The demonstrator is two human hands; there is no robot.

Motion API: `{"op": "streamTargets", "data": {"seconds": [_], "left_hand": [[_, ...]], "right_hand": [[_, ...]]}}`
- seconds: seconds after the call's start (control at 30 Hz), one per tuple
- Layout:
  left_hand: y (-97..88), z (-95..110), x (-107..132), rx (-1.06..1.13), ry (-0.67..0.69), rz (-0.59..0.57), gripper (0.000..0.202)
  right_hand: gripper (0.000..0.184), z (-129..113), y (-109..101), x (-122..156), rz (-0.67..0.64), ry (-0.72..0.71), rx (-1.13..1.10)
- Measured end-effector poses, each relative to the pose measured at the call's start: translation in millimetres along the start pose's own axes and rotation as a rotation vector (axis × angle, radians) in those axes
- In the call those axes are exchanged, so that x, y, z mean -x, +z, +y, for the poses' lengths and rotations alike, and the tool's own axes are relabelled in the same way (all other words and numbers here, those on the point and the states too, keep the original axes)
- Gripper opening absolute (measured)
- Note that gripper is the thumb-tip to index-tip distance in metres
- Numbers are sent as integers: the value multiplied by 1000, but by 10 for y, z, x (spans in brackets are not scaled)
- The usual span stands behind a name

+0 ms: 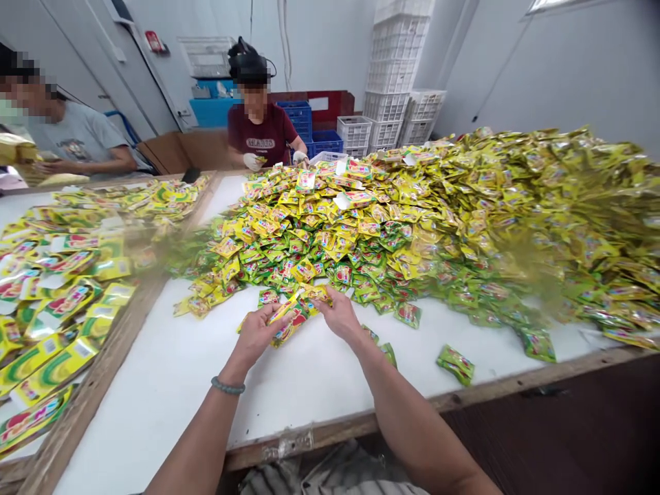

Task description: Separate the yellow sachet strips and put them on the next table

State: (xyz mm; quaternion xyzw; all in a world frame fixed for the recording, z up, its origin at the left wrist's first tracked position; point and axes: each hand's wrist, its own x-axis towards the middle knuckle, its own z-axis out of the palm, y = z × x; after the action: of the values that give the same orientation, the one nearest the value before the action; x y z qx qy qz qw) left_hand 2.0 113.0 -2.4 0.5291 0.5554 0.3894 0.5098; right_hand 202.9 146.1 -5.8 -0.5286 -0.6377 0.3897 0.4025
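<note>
My left hand [258, 333], a bead bracelet on its wrist, is closed around a small yellow printed box [289, 326] with a red and green picture on it. The box is held tilted above the white tabletop. At its upper right end my right hand [340, 313] pinches a small yellow packet [315, 294]; whether the packet is partly inside the box cannot be made out. Just beyond both hands rises a large heap of yellow and green packets [355, 234]. A few green packets [408, 314] lie loose to the right of my hands.
Beyond a wooden divider [128, 344] on the left lie many yellow boxes [62, 350]. Across the table stands a person in a dark red shirt [265, 130]; another person [87, 134] is at far left. White crates [394, 75] are stacked by the wall. A wooden edge [361, 427] borders the near side.
</note>
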Motion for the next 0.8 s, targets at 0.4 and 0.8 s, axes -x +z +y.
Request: {"op": "streamTargets", "data": {"seconds": [0.4, 0.8], "left_hand": [[64, -6, 32, 327, -245, -109, 43], [109, -114, -9, 244, -73, 63, 43]], "right_hand": [[20, -12, 100, 21, -52, -108, -87], [21, -5, 69, 48, 44, -107, 3]]}}
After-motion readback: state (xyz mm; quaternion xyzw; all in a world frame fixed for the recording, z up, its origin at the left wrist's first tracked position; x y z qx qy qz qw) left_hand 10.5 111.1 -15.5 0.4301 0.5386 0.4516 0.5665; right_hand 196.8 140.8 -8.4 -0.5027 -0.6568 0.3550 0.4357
